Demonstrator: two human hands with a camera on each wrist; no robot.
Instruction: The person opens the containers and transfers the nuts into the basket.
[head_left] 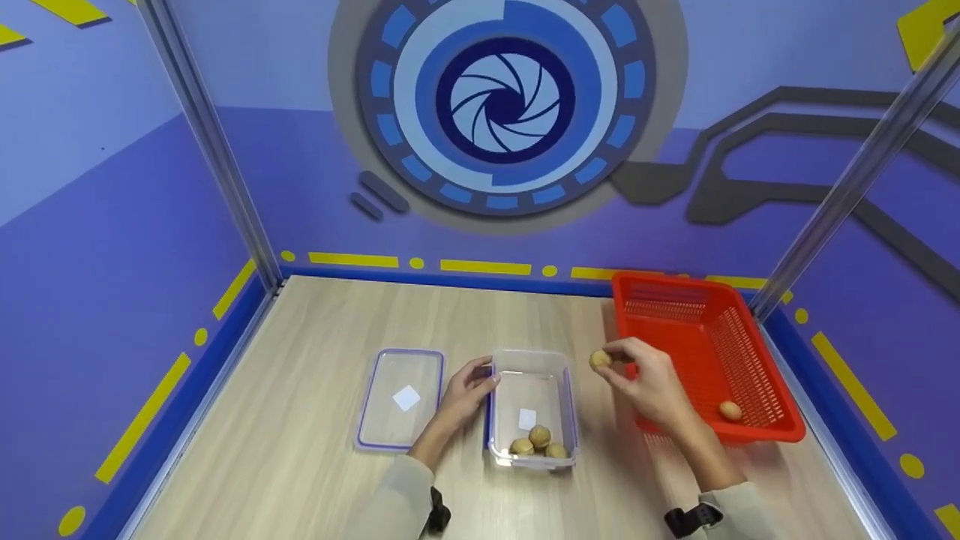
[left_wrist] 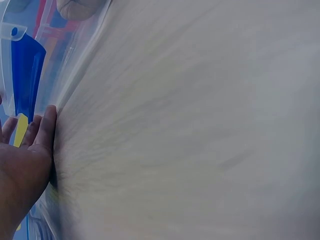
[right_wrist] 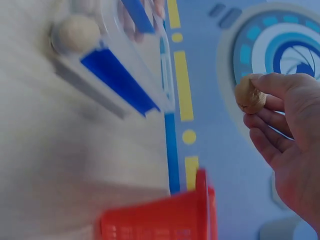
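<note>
A walnut [head_left: 599,359] is pinched between the thumb and fingertips of my right hand [head_left: 651,379], held up between the clear container and the red basket. In the right wrist view that walnut [right_wrist: 250,95] shows a seam in its shell. My left hand [head_left: 463,394] rests against the left side of the clear plastic container [head_left: 525,390], its fingers fairly straight and its thumb at the rim. Blue latches [right_wrist: 120,80] hang at the container's sides. Inside, three walnuts [head_left: 540,436] lie together at the near end, beside a white label [head_left: 527,418].
To the right stands a red plastic basket [head_left: 675,341] with one walnut [head_left: 730,410] at its near right corner. A clear lid [head_left: 379,420] with a purple edge and a white label lies left of the container. Printed panels [head_left: 300,165] wall in the table [head_left: 315,322].
</note>
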